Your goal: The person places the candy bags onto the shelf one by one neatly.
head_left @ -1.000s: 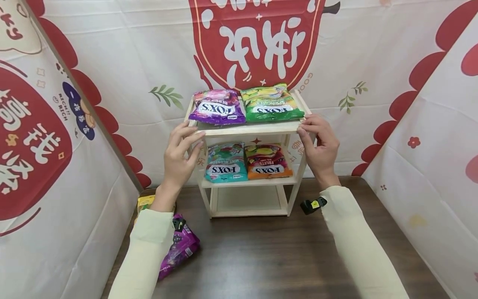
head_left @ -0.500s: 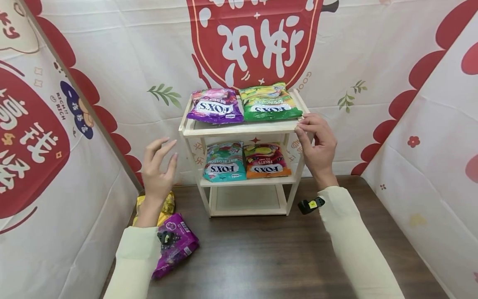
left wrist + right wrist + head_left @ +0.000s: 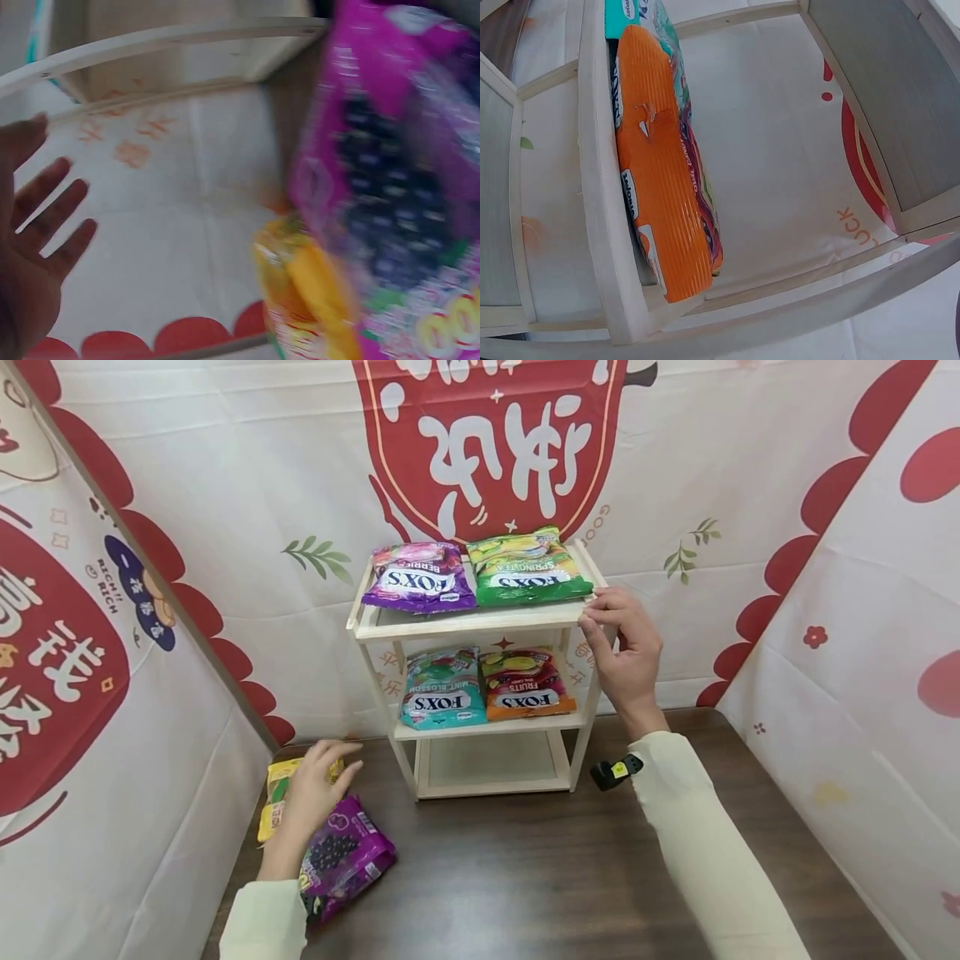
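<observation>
My right hand [image 3: 626,652] grips the front right corner of the top tier of a pale wooden three-tier rack [image 3: 465,625]. Fingers and thumb pinch the frame there. Lower left, my left hand [image 3: 315,789], fingers loosely spread and holding nothing, is over a yellow bag [image 3: 277,781] and a purple bag with dark grapes [image 3: 352,852] on the table. In the left wrist view that hand [image 3: 37,232] appears apart from the grape bag [image 3: 390,187]. The top tier carries a purple candy bag [image 3: 420,578] and a green one [image 3: 528,568].
On the middle tier lie a teal candy bag [image 3: 444,689] and an orange-red one [image 3: 527,683], side by side. The bottom tier [image 3: 491,764] stands on the dark wooden table [image 3: 510,877]. Printed cloth walls [image 3: 247,485] enclose the back and both sides.
My left hand has let go of the rack's top left corner and moved down and left to the bags on the table. The right hand keeps its hold. The head view has shifted slightly.
</observation>
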### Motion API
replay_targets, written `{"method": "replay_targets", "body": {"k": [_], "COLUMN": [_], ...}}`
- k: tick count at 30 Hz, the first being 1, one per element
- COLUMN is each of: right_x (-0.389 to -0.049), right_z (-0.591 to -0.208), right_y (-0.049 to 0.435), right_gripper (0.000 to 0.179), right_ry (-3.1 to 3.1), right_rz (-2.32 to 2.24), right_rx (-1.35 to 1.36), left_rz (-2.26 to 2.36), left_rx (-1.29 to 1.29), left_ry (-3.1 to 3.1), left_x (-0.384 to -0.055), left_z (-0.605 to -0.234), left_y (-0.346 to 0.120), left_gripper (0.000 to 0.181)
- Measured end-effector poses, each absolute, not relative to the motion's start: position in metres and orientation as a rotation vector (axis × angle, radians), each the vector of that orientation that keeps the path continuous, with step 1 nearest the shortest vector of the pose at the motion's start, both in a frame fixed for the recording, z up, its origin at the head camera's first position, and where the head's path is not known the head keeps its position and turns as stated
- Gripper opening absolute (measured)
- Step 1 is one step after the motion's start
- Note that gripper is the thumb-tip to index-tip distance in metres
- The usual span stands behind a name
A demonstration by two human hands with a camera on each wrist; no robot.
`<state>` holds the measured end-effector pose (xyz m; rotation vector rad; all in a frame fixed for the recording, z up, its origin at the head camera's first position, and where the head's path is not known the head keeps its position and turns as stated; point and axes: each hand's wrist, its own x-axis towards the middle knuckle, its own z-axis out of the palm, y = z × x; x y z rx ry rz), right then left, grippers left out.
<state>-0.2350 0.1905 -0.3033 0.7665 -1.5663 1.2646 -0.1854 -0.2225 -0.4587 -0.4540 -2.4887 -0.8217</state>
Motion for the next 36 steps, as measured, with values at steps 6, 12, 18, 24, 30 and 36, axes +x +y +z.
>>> {"method": "replay_targets", "body": {"k": [6,12,18,24,30,36], "right_x": [-0.236,-0.236,-0.236,-0.235,-0.234,-0.233], "right_z": [-0.305,-0.306,-0.305,-0.304,-0.304,-0.304], "right_y": [0.190,0.190,0.190,0.190,0.189,0.189], "right_gripper": [0.013,0.012,0.012,0.014,0.013,0.012], "right_ry": [-1.573,-1.580,-1.578,-1.584,-1.591,-1.588], "right_rz": [1.269,1.272,1.274,1.271,1.269,1.270], "right_rx": [0.769,0.774,0.767,0.759,0.752,0.748], "left_rz": [-0.759,-0.626,-0.592,-0.578,-0.595,-0.560], "left_rx": [-0.321,-0.289,-0.167,-0.138,-0.145,-0.188], "left_ry": [-2.879,-3.031,-3.192,-3.231,-3.222,-3.195], "left_x": [-0.168,-0.155,-0.148,-0.147,-0.149,-0.150], "left_z": [-0.485,-0.503,-0.516,-0.521,-0.525,-0.530], "left_y": [-0.236,-0.251,-0.261,-0.263,-0.264,-0.263], "left_gripper": [0.036,0.047,0.066,0.070,0.070,0.070]}}
